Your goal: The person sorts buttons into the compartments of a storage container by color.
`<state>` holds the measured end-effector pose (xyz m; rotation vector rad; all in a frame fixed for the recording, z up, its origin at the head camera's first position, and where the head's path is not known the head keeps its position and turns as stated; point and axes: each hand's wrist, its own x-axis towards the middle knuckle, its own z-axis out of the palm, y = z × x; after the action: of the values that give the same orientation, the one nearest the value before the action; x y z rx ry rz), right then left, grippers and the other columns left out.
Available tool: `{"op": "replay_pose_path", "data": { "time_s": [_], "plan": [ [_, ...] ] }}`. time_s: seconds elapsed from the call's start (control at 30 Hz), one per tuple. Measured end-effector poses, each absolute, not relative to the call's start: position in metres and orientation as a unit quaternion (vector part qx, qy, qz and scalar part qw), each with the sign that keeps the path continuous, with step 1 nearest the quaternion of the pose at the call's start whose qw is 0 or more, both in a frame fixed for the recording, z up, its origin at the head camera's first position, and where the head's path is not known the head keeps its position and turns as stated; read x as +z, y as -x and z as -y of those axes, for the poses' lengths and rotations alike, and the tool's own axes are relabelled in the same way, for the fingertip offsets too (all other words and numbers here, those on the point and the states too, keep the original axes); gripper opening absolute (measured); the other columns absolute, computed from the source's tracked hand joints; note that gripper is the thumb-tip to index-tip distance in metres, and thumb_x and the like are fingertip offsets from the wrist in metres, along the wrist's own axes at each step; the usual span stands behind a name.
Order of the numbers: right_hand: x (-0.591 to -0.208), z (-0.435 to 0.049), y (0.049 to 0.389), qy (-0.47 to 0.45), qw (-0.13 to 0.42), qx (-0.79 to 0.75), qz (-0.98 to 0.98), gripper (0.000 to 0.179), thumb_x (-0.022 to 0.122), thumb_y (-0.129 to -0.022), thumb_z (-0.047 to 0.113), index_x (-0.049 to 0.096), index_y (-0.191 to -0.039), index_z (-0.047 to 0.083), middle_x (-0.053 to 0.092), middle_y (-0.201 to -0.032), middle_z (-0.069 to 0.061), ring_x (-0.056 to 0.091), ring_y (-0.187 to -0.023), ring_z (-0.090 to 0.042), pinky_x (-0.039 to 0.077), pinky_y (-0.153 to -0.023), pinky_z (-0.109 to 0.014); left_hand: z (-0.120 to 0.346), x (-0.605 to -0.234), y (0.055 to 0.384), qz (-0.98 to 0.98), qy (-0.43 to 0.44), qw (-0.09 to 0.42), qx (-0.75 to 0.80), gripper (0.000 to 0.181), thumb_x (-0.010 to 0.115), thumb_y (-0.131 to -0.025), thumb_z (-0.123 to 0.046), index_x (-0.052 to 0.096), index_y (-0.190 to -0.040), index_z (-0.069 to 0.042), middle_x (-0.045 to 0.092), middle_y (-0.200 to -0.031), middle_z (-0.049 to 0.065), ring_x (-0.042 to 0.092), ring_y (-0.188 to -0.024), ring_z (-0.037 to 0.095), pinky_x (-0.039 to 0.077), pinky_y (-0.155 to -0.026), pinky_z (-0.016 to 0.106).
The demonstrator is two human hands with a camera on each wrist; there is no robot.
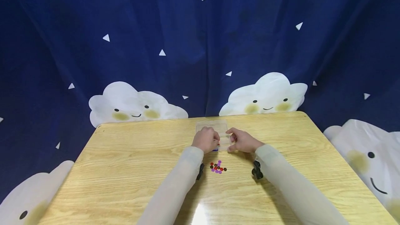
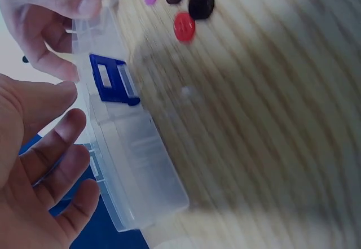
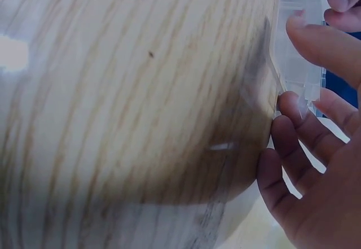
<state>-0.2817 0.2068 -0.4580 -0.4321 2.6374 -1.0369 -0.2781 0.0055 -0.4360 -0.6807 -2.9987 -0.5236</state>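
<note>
A clear plastic compartment box (image 1: 223, 146) stands near the table's far edge, its clear lid (image 1: 212, 124) opened back. On its front is a blue latch (image 2: 113, 79). My left hand (image 1: 206, 139) is over the box with fingers bent; in the left wrist view a small gap shows between thumb and index fingertips, with nothing seen in it. A small red spot shows beside these fingertips in the head view. My right hand (image 1: 244, 141) grips the box's right end, thumb (image 3: 321, 43) at the front and fingers around the corner.
Several small red, purple and dark brown buttons (image 1: 218, 168) lie loose on the wooden table (image 1: 131, 169), just in front of the box. A dark blue curtain (image 1: 187, 27) with white clouds hangs behind the table.
</note>
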Motion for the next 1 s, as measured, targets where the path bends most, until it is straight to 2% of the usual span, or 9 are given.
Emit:
{"op": "replay_pose_path", "data": {
  "time_s": [0.47,0.83,1.0],
  "plan": [
    [-0.457,-0.206,0.282,0.15,0.14,-0.362,-0.909,0.069,0.082,-0.078,0.012,0.047,-0.137,0.002,0.053,-0.089,-0.005,0.047,-0.072,-0.015,0.042,-0.072,-0.03,0.005,-0.438,0.275,0.952,0.251,0.019,-0.177,0.014,0.066,-0.091,-0.018,0.079,-0.092,-0.02,0.072,-0.096,-0.003,0.062,-0.092,0.017,0.055,-0.083,0.035],
    [-0.46,-0.208,0.284,0.152,0.14,-0.366,-0.907,0.068,0.081,-0.079,0.013,0.046,-0.137,0.003,0.052,-0.09,-0.005,0.047,-0.073,-0.015,0.042,-0.071,-0.029,0.01,-0.429,0.255,0.931,0.324,0.016,-0.167,0.011,0.069,-0.092,-0.018,0.078,-0.097,-0.018,0.071,-0.098,-0.005,0.064,-0.097,0.014,0.054,-0.086,0.027],
    [-0.458,-0.207,0.283,0.157,0.14,-0.363,-0.908,0.069,0.081,-0.079,0.013,0.046,-0.137,0.002,0.052,-0.091,-0.005,0.047,-0.073,-0.014,0.042,-0.069,-0.027,0.016,-0.429,0.238,0.914,0.364,0.024,-0.176,0.014,0.066,-0.093,-0.017,0.078,-0.099,-0.016,0.072,-0.097,-0.006,0.064,-0.096,0.013,0.055,-0.086,0.026]
  ]
}}
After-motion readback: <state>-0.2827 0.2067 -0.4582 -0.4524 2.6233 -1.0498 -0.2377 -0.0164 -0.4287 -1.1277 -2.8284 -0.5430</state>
